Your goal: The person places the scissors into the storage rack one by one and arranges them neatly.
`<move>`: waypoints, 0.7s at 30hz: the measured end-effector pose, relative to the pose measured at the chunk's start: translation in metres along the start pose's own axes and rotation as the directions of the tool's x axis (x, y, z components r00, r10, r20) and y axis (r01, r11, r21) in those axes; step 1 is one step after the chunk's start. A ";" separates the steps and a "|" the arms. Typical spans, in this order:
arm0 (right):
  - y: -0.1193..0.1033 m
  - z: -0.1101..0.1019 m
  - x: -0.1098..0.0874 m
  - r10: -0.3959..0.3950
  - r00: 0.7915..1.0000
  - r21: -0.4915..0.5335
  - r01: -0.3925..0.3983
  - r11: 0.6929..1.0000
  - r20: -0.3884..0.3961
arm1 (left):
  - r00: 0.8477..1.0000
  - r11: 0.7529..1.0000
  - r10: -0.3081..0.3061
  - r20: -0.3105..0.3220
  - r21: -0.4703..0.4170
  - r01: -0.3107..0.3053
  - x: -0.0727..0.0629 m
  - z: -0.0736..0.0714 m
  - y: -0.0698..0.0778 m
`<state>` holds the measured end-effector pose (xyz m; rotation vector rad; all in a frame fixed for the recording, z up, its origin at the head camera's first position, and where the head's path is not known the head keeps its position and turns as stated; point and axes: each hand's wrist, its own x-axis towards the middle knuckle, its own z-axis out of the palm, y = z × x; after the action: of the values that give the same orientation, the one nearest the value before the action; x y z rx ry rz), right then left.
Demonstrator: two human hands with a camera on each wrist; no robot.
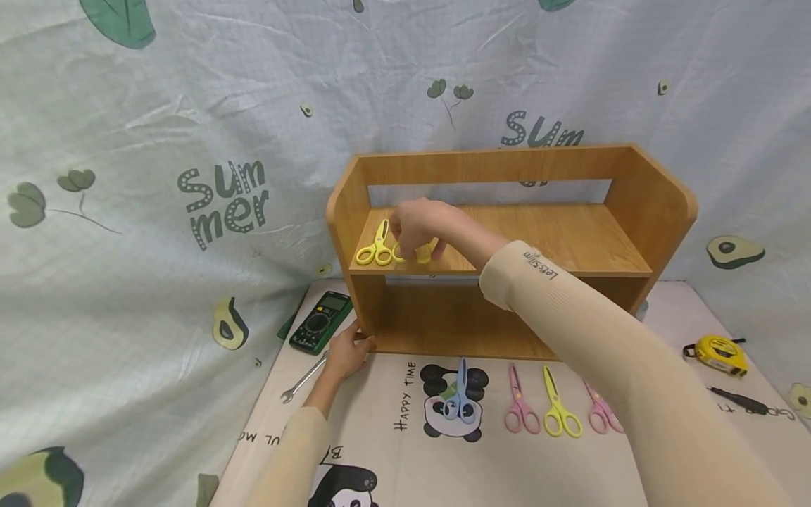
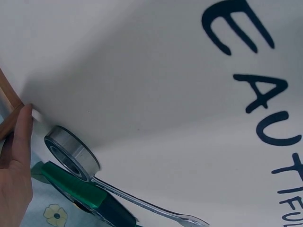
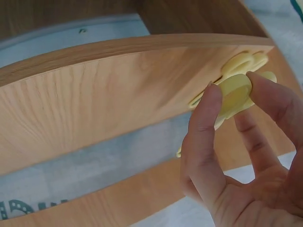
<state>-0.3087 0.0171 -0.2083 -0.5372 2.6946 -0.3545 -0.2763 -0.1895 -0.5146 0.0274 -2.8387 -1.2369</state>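
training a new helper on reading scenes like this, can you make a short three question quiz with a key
1. True or false: the right hand is pinching pink scissors.
2. Count: in the head view, how many pairs of scissors are visible lying on the table in front of the shelf?
3. Fill the gap: a long metal ____ lies beside the multimeter.

Key:
1. False; it pinches yellow scissors.
2. Four: one blue, two pink, one yellow.
3. wrench
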 end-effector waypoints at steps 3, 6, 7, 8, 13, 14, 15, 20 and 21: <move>0.003 -0.001 0.006 0.018 1.000 0.009 -0.018 1.000 0.015 | 1.000 1.000 0.002 0.000 0.003 -0.002 0.000 -0.001 0.000; 0.007 -0.001 0.012 0.039 0.999 0.015 -0.039 0.999 0.025 | 1.000 1.000 0.008 -0.007 0.003 -0.008 0.000 0.000 0.000; 0.008 -0.001 0.013 0.045 0.999 0.012 -0.045 0.999 0.025 | 1.000 1.000 0.008 -0.010 0.001 -0.008 0.000 0.000 0.000; 0.009 -0.001 0.015 0.050 0.998 0.013 -0.050 0.999 0.025 | 1.000 1.000 0.010 -0.014 -0.003 -0.010 0.000 0.000 0.000; 0.014 0.001 0.024 0.077 0.996 0.041 -0.079 0.996 0.034 | 0.999 1.000 0.022 -0.026 -0.011 -0.023 0.000 0.001 0.000; 0.015 0.001 0.025 0.082 0.996 0.047 -0.084 0.995 0.038 | 0.999 1.000 0.025 -0.027 -0.009 -0.025 0.001 0.001 0.000; 0.015 0.001 0.026 0.088 0.995 0.048 -0.090 0.995 0.040 | 0.999 1.000 0.028 -0.024 -0.008 -0.028 0.001 0.001 -0.001; 0.015 0.002 0.030 0.109 0.993 0.018 -0.110 0.994 0.051 | 1.000 1.000 0.011 -0.006 -0.018 -0.011 0.002 0.001 -0.001; 0.015 0.002 0.030 0.111 0.992 0.011 -0.112 0.994 0.052 | 1.000 1.000 0.011 -0.008 -0.019 -0.011 0.002 0.000 -0.001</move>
<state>-0.3385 0.0180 -0.2240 -0.3845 2.6565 -0.3244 -0.2782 -0.1899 -0.5154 0.0162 -2.8168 -1.2589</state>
